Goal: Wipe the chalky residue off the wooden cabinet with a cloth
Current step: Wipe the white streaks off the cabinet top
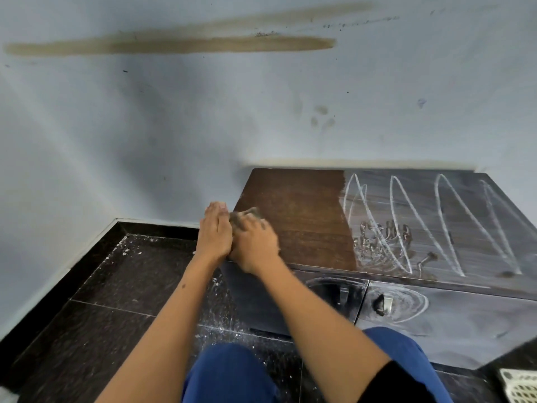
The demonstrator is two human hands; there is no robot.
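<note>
A low wooden cabinet point(308, 216) stands against the wall at centre right. The left part of its top is clean brown wood; the right part carries grey chalky residue point(453, 216) with white looping lines. My right hand point(255, 242) is blurred and presses a small dusty cloth point(245, 216) onto the top's left front corner. My left hand point(215, 231) sits flat with fingers together just off the cabinet's left edge, touching my right hand. The cabinet's front doors point(406, 309) also show chalk swirls around their handles.
A pale wall with brown streaks point(174, 45) rises behind. Dark speckled floor tiles point(122, 289) with white chalk crumbs lie to the left. My blue-trousered knees point(232, 373) are at the bottom. A white perforated basket point(520, 385) is at the lower right corner.
</note>
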